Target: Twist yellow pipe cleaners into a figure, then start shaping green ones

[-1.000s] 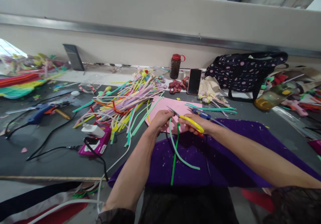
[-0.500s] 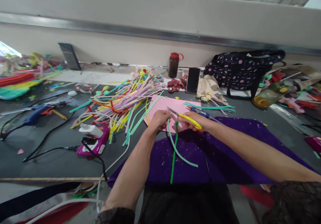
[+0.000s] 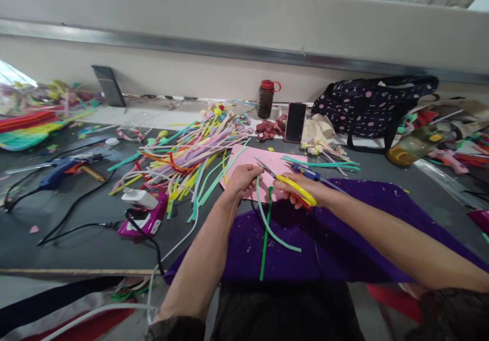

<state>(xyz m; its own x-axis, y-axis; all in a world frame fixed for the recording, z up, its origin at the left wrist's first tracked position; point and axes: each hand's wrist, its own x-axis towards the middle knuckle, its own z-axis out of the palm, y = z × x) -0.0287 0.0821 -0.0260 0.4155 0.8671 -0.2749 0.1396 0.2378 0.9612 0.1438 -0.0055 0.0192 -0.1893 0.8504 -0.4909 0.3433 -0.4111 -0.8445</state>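
Observation:
My left hand (image 3: 244, 177) is closed, pinching the top ends of a teal pipe cleaner (image 3: 269, 229) and a green pipe cleaner (image 3: 265, 244), which hang down over a purple cloth (image 3: 344, 239). My right hand (image 3: 296, 188) grips yellow-handled scissors (image 3: 296, 188); their blades point up-left toward my left fingers. Both hands hover over a pink sheet (image 3: 254, 165) on the dark table (image 3: 76, 229).
A heap of coloured pipe cleaners (image 3: 183, 158) lies left of the pink sheet. A blue glue gun (image 3: 61, 170), a pink device with charger (image 3: 145, 216) and cables sit at left. A bottle (image 3: 266, 99), a phone (image 3: 295, 122) and a dotted bag (image 3: 370, 107) stand behind.
My right hand with the scissors has shifted slightly right and down; the handles look spread a little wider. My left hand keeps hold of the two pipe cleaners.

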